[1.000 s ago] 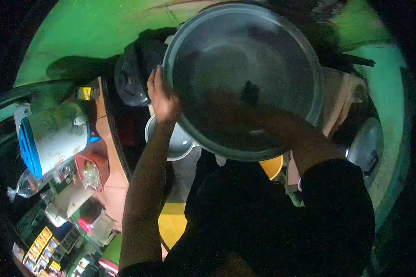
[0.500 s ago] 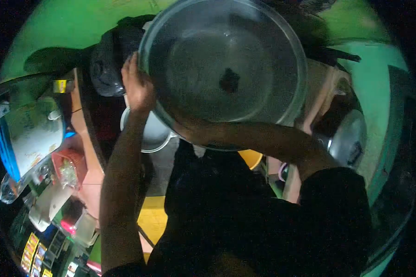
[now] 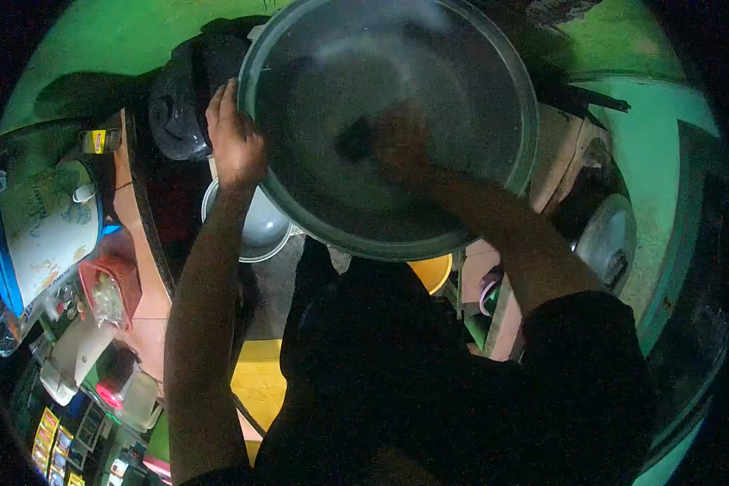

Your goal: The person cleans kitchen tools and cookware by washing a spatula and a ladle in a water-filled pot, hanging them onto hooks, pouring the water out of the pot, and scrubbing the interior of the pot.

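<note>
A large round metal pan (image 3: 332, 211) is tilted so that its inside faces me. My left hand (image 3: 236, 144) grips its left rim, with the fingers pointing up along the edge. Inside the pan is my right hand (image 3: 403, 144), dim and blurred near the middle. A dark patch (image 3: 355, 141) shows just left of its fingers; whether it is an object or a mark, and whether the hand holds it, I cannot make out.
Below the pan are a grey bowl (image 3: 263, 227) and a yellow bowl (image 3: 432, 271). At left stand a white and blue container (image 3: 49, 231) and a red basket (image 3: 112, 283). A metal lid (image 3: 606, 243) leans at right; a black bag (image 3: 178, 113) lies upper left.
My right hand has moved up from the pan's lower left rim to its middle. The dark patch has shifted left. My left hand still grips the rim.
</note>
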### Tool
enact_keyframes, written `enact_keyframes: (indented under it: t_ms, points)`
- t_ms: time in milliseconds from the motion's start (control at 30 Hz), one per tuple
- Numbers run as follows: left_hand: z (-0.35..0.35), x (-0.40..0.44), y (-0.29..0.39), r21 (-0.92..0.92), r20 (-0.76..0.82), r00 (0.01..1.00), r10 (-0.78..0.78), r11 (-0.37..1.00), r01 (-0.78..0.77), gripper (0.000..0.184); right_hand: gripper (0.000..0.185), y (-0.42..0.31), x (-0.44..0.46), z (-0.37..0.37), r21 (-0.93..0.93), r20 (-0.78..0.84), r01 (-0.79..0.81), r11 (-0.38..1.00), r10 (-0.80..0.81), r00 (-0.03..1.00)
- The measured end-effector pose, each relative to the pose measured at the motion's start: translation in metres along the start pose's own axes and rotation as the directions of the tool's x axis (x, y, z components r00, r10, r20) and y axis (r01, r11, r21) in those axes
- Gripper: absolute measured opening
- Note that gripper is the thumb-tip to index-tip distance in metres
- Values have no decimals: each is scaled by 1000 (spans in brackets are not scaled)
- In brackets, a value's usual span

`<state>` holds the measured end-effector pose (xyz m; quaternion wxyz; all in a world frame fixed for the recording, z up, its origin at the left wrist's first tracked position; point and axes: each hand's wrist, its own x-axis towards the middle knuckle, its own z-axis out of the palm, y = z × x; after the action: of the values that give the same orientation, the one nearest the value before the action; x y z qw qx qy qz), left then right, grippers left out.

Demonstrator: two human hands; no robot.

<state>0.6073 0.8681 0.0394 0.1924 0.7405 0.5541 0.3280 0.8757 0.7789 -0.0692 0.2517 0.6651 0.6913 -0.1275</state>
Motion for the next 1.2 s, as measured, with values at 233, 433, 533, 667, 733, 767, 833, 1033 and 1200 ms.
enact_keyframes:
  t_ms: [233,433,533,667,733,767,833,1033,1200]
  points:
    - [5,1,-5,-9,8,1000,-15,1000,15,57,64,78,3,-43,297,-218,751,589,-724,654]
    - [6,2,-5,-14,-3,1000,-20,1000,20,51,52,114,50,22,-116,-320,322,940,-342,883]
    - [6,4,-4,9,-25,1000,4,1000,-4,51,50,19,16,-26,73,58,228,971,-232,971]
    - [5,2,0,26,-20,1000,8,1000,-7,52,49,-38,-22,-42,570,-256,464,678,-390,884]
    - [6,1,-4,36,-19,1000,7,999,-6,53,50,-55,-4,13,766,-342,472,437,-344,874]
    - [7,2,-7,46,-19,1000,4,999,-3,53,50,-47,-10,19,762,-339,465,450,-335,879]
    - [6,2,-6,70,-2,1000,12,997,-12,54,56,-24,-52,18,389,-364,748,537,-656,661]
    - [7,1,-9,44,-28,998,48,998,-47,52,65,127,-115,-59,357,553,585,729,-669,497]
    - [6,2,-7,55,-23,996,91,994,-90,52,44,204,-30,-127,-641,306,437,630,-312,899]
